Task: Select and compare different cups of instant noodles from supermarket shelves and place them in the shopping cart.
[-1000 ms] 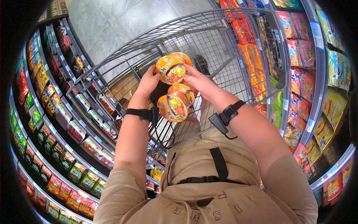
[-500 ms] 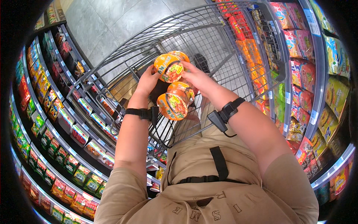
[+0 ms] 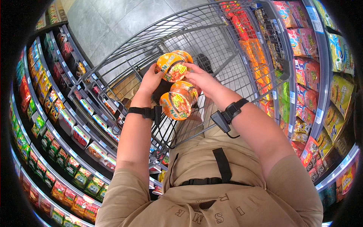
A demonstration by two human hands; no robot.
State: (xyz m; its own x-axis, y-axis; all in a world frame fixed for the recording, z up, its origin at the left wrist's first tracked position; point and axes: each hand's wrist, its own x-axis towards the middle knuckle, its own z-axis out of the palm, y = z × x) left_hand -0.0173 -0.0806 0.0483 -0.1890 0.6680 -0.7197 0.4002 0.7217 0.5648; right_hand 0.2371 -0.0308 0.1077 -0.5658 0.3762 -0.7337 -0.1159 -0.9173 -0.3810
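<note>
Orange instant-noodle cups are held between my hands over a grey wire shopping cart. My left hand grips the upper cups from the left side, fingers curled behind them, and my right hand has its fingers closed on their right side, thumb and fingertips against the lid. Just below, more orange cups lie on their sides in the cart's upper wire part, close to me. Black straps with small devices sit on both my forearms.
Curved-looking shelves of packaged snacks line the left side, and more shelves of bagged snacks stand close on the right. Grey floor tiles show beyond the cart. A dark object, possibly a shoe, shows through the mesh.
My hands and the held cups have shifted slightly up and to the left. The cart also sits higher in view, and the side shelves have shifted somewhat.
</note>
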